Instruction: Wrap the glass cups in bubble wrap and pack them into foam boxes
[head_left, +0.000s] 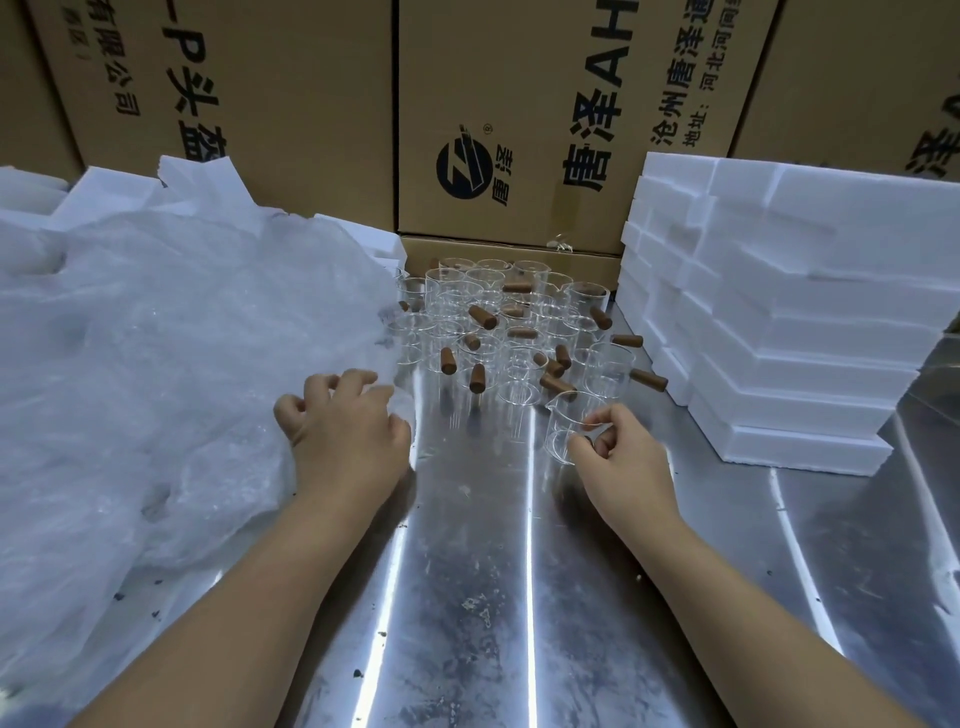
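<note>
**Barely begun: one cup in hand, none wrapped**

Far left: a heaped pile of bubble wrap (156, 364) on the steel table (467, 597), loose and crumpled. At its right edge, the left hand (348, 421), fingers curled into the sheet and gripping a fold.

Centre, toward the back: a crowd of glass cups (498, 332) with brown wooden handles (482, 317), upright and bare, packed close in front of the cardboard cartons (519, 104).

Just in front of that crowd: the nearest cup (563, 431), upright on the table, rim pinched between thumb and fingers of the right hand (623, 457).

Right: stacked foam boxes (779, 322), apparently closed, well apart from the pinched cup.

No wrapped cup anywhere in view, and no box opened or filled. By the look of it, only the picking of one cup and one sheet under way. Still ahead: wrapping that cup, boxing it, then the same for every cup behind.
</note>
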